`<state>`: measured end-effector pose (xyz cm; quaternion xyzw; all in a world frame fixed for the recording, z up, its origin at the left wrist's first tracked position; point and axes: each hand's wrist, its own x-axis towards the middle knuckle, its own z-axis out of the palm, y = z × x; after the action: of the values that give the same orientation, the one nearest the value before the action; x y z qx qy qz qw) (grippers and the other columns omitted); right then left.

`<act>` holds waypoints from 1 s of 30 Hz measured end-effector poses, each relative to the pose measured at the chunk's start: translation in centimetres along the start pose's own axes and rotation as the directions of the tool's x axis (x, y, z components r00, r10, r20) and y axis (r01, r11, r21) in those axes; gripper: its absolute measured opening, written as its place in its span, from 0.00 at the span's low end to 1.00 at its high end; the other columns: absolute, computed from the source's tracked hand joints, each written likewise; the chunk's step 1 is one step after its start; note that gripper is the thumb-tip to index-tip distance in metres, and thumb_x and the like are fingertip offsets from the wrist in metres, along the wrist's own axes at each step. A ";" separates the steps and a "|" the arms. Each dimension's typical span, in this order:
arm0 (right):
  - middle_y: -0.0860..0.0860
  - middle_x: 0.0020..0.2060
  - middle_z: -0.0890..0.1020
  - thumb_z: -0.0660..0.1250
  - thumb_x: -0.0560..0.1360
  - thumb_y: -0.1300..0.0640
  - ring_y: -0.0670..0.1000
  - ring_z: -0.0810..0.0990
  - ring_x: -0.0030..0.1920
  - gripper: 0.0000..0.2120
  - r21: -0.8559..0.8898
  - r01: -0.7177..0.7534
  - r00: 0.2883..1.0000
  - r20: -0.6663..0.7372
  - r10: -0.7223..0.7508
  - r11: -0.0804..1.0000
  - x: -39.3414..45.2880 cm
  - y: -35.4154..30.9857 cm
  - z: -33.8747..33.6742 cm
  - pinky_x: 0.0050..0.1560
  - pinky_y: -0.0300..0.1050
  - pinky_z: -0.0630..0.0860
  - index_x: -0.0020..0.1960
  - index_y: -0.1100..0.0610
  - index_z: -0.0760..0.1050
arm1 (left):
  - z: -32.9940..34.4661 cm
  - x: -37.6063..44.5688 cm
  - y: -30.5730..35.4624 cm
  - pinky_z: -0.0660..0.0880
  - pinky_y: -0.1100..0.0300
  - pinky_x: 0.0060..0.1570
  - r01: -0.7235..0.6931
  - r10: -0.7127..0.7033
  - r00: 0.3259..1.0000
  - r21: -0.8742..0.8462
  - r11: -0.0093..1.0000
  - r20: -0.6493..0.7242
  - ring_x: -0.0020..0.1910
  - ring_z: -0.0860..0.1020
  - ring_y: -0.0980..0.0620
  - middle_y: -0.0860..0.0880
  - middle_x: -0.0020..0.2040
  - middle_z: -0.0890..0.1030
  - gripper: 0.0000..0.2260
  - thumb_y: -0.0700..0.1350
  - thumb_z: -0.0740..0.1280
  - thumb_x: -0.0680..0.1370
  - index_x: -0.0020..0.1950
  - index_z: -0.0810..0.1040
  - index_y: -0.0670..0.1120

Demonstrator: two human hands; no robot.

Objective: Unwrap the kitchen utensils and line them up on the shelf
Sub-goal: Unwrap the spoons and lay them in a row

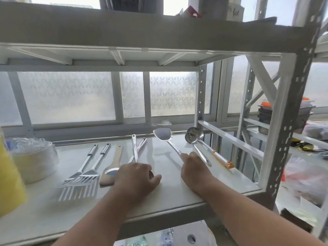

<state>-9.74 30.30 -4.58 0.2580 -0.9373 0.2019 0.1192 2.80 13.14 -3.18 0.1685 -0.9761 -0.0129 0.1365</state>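
Count on the shelf (177, 197), left to right:
- 2 slotted steel turners (83, 176), side by side, heads overlapping
- 1 wooden spatula (113, 164)
- 2 long steel handles (134, 150) crossing under the left hand; heads hidden, can't tell the type
- 1 solid steel turner (163, 135)
- 2 ladles (193, 136), one with an orange-tipped handle

8 utensils total. Plus 1 stack of clear plastic lids (33, 157) at far left. 2 hands (136, 180) in view.

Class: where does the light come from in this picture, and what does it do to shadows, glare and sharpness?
Head view: backlit by the frosted patterned window; soft shadows fall toward the camera on the glossy white shelf; glare on the steel turner; wide-angle lens bends the frame; yellow object blurred at left.
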 end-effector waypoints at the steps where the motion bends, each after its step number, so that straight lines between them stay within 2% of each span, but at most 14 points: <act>1: 0.58 0.56 0.73 0.57 0.76 0.64 0.60 0.77 0.58 0.17 0.002 -0.028 1.000 0.014 0.028 1.000 0.6 -0.5 0.3 0.58 0.47 0.74 0.63 0.58 0.75 | 0.2 -0.5 0.3 0.75 0.52 0.53 -0.034 0.037 0.998 0.076 0.996 -0.043 0.55 0.83 0.45 0.49 0.51 0.86 0.24 0.69 0.58 0.77 0.51 0.82 0.51; 4: 0.57 0.58 0.72 0.59 0.75 0.64 0.60 0.74 0.61 0.16 -0.035 -0.089 0.995 0.040 0.090 0.995 2.4 -1.7 0.8 0.62 0.50 0.73 0.60 0.58 0.76 | 0.9 -0.7 0.4 0.74 0.52 0.55 -0.029 0.038 0.995 0.096 0.995 -0.092 0.55 0.82 0.45 0.49 0.51 0.86 0.22 0.65 0.57 0.77 0.49 0.81 0.50; 8: 0.56 0.60 0.71 0.59 0.76 0.63 0.59 0.72 0.61 0.17 -0.079 -0.113 0.993 0.030 0.116 0.990 3.7 -2.3 1.2 0.62 0.51 0.72 0.63 0.58 0.76 | 1.2 -0.6 0.4 0.74 0.53 0.50 -0.011 0.016 0.995 0.055 0.998 -0.094 0.53 0.82 0.46 0.50 0.50 0.85 0.19 0.63 0.57 0.77 0.46 0.79 0.50; 13: 0.57 0.58 0.72 0.60 0.77 0.53 0.59 0.71 0.61 0.17 0.015 -0.135 0.991 0.006 0.135 0.991 3.1 -1.8 1.8 0.62 0.51 0.71 0.63 0.58 0.76 | 1.1 -0.7 0.4 0.73 0.53 0.51 -0.005 0.009 0.996 0.046 0.999 -0.094 0.53 0.81 0.48 0.51 0.49 0.84 0.16 0.62 0.58 0.77 0.43 0.75 0.51; 19: 0.55 0.54 0.73 0.59 0.76 0.50 0.58 0.72 0.59 0.18 0.074 -0.138 0.990 -0.006 0.139 0.988 2.2 -1.9 1.4 0.59 0.51 0.73 0.58 0.58 0.77 | 0.9 -0.9 0.5 0.73 0.53 0.50 -0.003 0.006 0.995 0.025 1.000 -0.103 0.53 0.81 0.48 0.50 0.49 0.84 0.15 0.61 0.58 0.77 0.42 0.74 0.51; 26: 0.55 0.55 0.71 0.60 0.78 0.59 0.59 0.73 0.60 0.11 0.058 -0.120 0.993 -0.001 0.120 0.991 2.3 -1.4 1.8 0.59 0.49 0.73 0.57 0.58 0.77 | 0.1 -1.8 1.1 0.68 0.53 0.47 0.011 -0.009 0.994 0.015 1.000 -0.106 0.55 0.81 0.47 0.50 0.51 0.84 0.13 0.60 0.60 0.79 0.44 0.75 0.52; 30: 0.54 0.52 0.69 0.59 0.77 0.60 0.58 0.74 0.60 0.14 0.016 -0.155 0.988 -0.001 0.155 0.988 2.7 -1.1 2.1 0.59 0.49 0.74 0.60 0.56 0.78 | 0.3 -1.7 0.9 0.71 0.53 0.49 0.017 -0.016 0.996 0.019 1.000 -0.092 0.56 0.81 0.47 0.49 0.52 0.84 0.15 0.60 0.59 0.79 0.48 0.79 0.51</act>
<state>-11.70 27.35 -5.23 0.1850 -0.9527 0.2182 0.1021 3.92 14.58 -3.80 0.1783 -0.9675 0.0033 0.1792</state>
